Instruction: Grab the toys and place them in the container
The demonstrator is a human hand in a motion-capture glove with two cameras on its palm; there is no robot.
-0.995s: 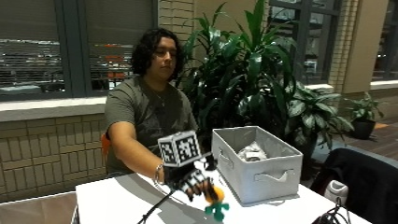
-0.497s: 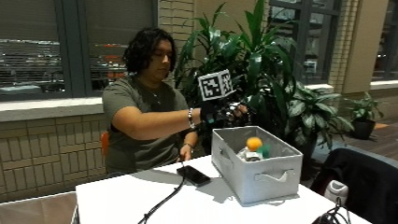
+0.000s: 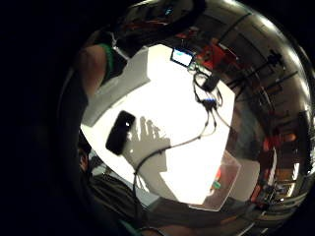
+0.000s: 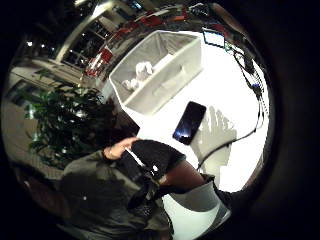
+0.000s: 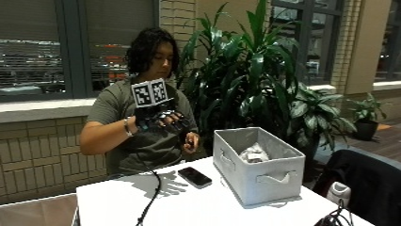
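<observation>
Outside view: your gloved right hand (image 5: 162, 120) hangs in the air at chest height, well above the white table (image 5: 119, 207) and apart from the container (image 5: 258, 165). Its fingers are spread and only slightly bent, and nothing is in them; the shadow of spread fingers falls on the tabletop beside the phone (image 5: 195, 177). No brand, label or readable writing shows on the container, the phone or anything on the table.

Half a second ago that hand was over the container's open top, with an orange and green toy just below it at the rim. Now you have drawn it back toward your chest, to the side of the container, and that orange toy no longer shows from this angle. Inside the container you can see a pale, whitish toy (image 5: 253, 153) lying on its floor; the thumb-side palm view shows pale things there too.

Your bare left hand (image 5: 191, 140) sits low near the table's far edge, behind the dark phone, which lies flat just beside the container.
</observation>
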